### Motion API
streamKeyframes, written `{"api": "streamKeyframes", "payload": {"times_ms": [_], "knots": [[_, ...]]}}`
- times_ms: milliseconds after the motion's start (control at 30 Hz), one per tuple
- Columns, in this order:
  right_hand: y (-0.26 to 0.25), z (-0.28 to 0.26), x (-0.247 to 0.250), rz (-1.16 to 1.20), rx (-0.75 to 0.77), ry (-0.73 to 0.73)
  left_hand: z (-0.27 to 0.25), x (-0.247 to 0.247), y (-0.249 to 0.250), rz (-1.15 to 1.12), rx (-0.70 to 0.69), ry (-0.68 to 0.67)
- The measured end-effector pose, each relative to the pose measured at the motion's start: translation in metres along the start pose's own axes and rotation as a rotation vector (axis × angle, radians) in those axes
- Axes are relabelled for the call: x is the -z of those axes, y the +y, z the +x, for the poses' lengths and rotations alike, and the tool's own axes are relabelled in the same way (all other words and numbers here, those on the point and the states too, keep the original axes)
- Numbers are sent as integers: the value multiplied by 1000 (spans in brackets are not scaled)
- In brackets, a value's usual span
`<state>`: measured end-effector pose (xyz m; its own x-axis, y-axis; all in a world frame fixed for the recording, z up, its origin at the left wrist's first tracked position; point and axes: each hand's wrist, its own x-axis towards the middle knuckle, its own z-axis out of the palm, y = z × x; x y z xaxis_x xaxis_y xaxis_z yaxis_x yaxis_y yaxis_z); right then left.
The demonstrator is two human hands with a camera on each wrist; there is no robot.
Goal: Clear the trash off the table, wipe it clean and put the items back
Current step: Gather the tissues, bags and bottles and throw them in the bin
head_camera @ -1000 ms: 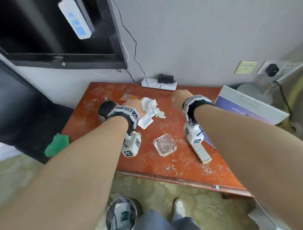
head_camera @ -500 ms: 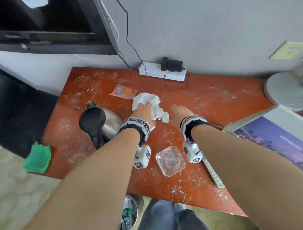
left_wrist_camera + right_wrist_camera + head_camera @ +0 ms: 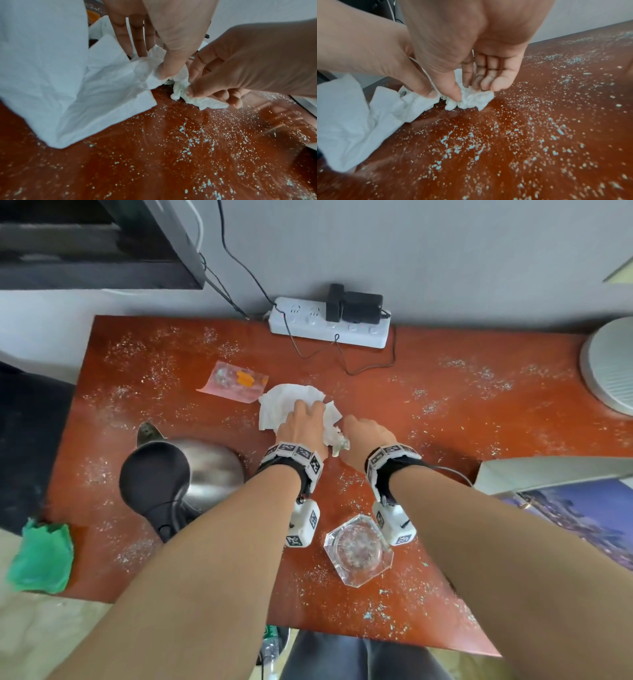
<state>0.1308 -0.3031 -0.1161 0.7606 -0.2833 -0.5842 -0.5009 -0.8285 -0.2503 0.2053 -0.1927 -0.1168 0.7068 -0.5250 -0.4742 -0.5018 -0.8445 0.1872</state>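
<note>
A white tissue sheet (image 3: pixel 281 405) lies mid-table on the red-brown table (image 3: pixel 445 412), which is strewn with pale crumbs. My left hand (image 3: pixel 301 422) rests on the sheet. Its fingers (image 3: pixel 123 33) are straight and its thumb (image 3: pixel 171 56) presses down into the paper. Right beside it, my right hand (image 3: pixel 363 429) pinches a crumpled tissue wad (image 3: pixel 471 100) between thumb and fingertips, and the wad touches the tabletop. The left wrist view shows that wad (image 3: pixel 197 100) next to the sheet (image 3: pixel 102 81).
A steel kettle (image 3: pixel 205 470) stands left of my left forearm and a glass ashtray (image 3: pixel 358 549) sits between my wrists. Behind are a plastic packet (image 3: pixel 233 380) and a power strip (image 3: pixel 329 328). A green cloth (image 3: pixel 41 559) hangs at the left edge, a flat box (image 3: pixel 565 494) lies right.
My left hand has settled onto the tissue sheet. My right hand has come down beside it and closed its thumb and fingertips on the crumpled wad. The head camera has moved closer.
</note>
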Motion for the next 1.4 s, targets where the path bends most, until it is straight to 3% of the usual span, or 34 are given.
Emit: {"api": "streamKeyframes", "payload": {"times_ms": [433, 733, 933, 1100, 1233, 1400], "knots": [[-3, -13, 10, 49, -66, 33, -3, 9, -3, -157, -12, 148], [9, -71, 54, 88, -72, 213, -35, 62, 20, -159, -151, 272], [22, -138, 80, 86, -68, 381, -93, 94, 42, -144, -187, 367], [16, -200, 61, 80, -11, 449, -166, 79, 43, -152, -153, 466], [3, -250, 14, 55, 55, 385, -240, 37, 31, -159, -83, 478], [-27, -297, -52, -30, 136, 269, -325, -24, -9, -177, 18, 390]]}}
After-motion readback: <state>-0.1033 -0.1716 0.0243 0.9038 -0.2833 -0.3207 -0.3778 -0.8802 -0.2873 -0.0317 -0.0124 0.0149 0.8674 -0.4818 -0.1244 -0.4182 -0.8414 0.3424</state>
